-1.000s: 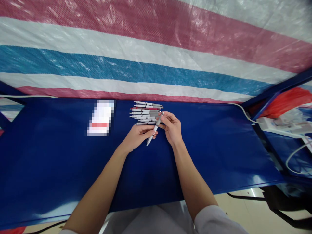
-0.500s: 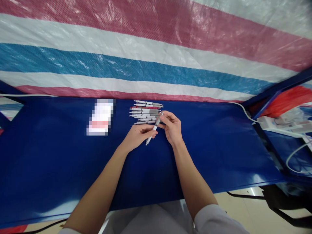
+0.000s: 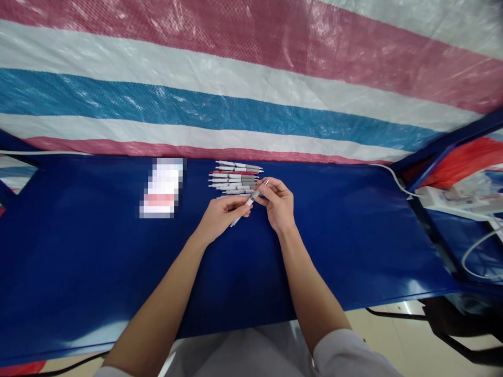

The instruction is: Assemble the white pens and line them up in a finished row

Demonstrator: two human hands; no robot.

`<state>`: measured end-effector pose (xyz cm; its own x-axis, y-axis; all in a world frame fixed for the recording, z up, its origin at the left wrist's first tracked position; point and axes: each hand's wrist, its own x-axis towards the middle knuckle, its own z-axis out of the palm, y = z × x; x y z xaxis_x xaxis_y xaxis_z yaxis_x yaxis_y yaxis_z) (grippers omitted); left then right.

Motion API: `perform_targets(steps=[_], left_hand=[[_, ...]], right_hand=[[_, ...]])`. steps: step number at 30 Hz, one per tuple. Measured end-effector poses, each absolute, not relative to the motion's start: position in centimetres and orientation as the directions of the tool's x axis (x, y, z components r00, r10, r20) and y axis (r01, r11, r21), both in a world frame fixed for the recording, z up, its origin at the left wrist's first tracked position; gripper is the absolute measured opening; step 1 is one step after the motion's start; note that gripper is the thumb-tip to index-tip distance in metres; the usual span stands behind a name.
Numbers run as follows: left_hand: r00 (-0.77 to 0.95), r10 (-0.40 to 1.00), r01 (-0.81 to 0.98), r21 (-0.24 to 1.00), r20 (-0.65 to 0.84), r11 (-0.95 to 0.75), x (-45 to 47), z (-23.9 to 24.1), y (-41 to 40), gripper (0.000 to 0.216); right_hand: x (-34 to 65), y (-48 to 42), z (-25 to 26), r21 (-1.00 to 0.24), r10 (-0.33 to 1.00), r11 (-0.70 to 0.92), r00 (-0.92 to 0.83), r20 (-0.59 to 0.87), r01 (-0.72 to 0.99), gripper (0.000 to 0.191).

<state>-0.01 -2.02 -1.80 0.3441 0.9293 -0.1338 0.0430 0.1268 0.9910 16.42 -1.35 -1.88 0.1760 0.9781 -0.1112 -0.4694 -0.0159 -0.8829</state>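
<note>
A white pen (image 3: 250, 201) with a grey grip and a silver tip slants up to the right between my hands. My left hand (image 3: 225, 215) pinches its white barrel, whose rear end pokes out below the fingers. On the grey grip near the tip, the fingers of my right hand (image 3: 278, 203) are closed. Just beyond my hands lies a row of several pens (image 3: 231, 180), mostly white with grey grips, placed side by side. One red pen (image 3: 226, 173) is among them. My fingers hide part of the nearest pens.
A blurred-out white and pink item (image 3: 161, 188) lies left of the pens on the blue table (image 3: 118, 272). Behind stands a striped plastic sheet (image 3: 236, 112). At right are a white power strip (image 3: 444, 204), a cable and a red bag (image 3: 463, 162).
The held pen has tilted flatter, its tip swinging to the right and its rear end shifting slightly left and up. Both hands keep hold of it.
</note>
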Motion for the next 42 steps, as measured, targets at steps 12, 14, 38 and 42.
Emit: perform_targets(steps=[12, 14, 38, 42], left_hand=[[0.414, 0.893, 0.068, 0.985, -0.175, 0.161, 0.1, -1.3, -2.2, 0.035], [0.448, 0.870, 0.044, 0.978, -0.204, 0.206, 0.0, -1.2, -2.2, 0.036], [0.322, 0.937, 0.006, 0.990, -0.134, 0.139, 0.6, -1.4, -2.3, 0.039], [0.251, 0.965, 0.037, 0.997, -0.076, 0.069, 0.8, -2.0, -2.2, 0.036]], right_hand=[[16.3, -1.4, -2.0, -0.892, 0.968, -0.013, 0.218, -0.125, -0.451, 0.026], [16.4, -1.4, -2.0, -0.890, 0.972, -0.022, 0.200, -0.126, -0.456, 0.025], [16.1, -1.5, -1.6, -0.904, 0.961, 0.062, 0.270, -0.060, -0.423, 0.026], [16.0, -1.6, -1.4, -0.904, 0.961, 0.075, 0.271, -0.046, -0.421, 0.024]])
